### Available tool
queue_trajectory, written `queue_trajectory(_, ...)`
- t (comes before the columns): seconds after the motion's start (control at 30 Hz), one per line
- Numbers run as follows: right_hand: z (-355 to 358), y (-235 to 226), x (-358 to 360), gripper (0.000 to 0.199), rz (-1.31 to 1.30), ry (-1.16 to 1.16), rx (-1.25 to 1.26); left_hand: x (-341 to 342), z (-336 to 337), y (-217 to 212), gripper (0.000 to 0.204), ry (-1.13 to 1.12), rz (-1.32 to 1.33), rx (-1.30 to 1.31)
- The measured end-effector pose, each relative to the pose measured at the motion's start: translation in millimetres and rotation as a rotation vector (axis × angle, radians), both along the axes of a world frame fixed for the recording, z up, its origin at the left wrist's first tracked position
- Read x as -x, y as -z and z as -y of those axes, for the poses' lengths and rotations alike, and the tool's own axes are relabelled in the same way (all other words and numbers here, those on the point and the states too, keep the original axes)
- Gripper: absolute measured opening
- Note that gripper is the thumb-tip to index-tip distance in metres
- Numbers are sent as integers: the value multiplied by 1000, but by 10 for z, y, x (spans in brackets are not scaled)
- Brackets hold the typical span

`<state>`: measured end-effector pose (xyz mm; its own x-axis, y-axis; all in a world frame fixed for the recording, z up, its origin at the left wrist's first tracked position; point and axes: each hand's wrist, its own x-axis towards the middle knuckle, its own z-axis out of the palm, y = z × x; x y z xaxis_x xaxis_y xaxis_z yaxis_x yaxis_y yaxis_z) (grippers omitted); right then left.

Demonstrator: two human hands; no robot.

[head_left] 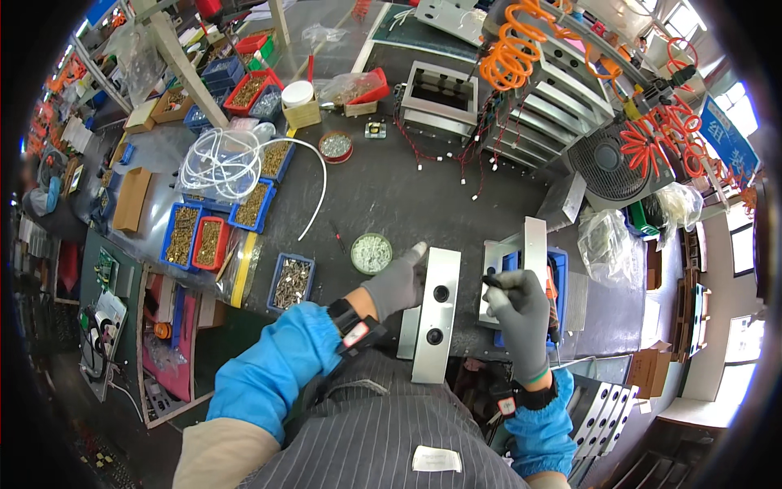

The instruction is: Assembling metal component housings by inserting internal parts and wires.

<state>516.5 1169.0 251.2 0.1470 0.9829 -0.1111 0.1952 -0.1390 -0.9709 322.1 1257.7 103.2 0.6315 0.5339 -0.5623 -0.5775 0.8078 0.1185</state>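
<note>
My left hand (395,285), in a grey glove, grips the left side of a bent silver metal panel (438,314). The panel stands near the table's front edge, and two black round parts sit in its face. To the right, my gloved right hand (523,318) is closed in a pinch on a small black part (491,281). Behind that hand, another silver metal panel (534,244) lies by a blue bin (559,265). A tool with an orange and black grip (554,306) shows partly beside the right hand.
A round dish of small white pieces (371,253) and a blue bin of metal pins (292,282) stand left of my hands. Further left are several screw bins (181,236) and a coil of white tubing (224,163). A metal housing with red wires (440,96) and a black fan (607,167) stand behind.
</note>
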Motion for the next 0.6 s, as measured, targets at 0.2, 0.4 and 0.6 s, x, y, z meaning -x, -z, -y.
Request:
queue_trajectory(0.2, 209, -157, -218, 40, -93, 167, -43, -333, -21, -422, 40, 8, -94, -82)
queue_trajectory(0.4, 324, -237, -358, 37, -130, 234, -108, -220, 359, -746, 49, 215, -97, -534)
queue_trajectory(0.6, 344, -133, -307, 36, -123, 227, -32, -195, 578, -727, 56, 497, -298, -790)
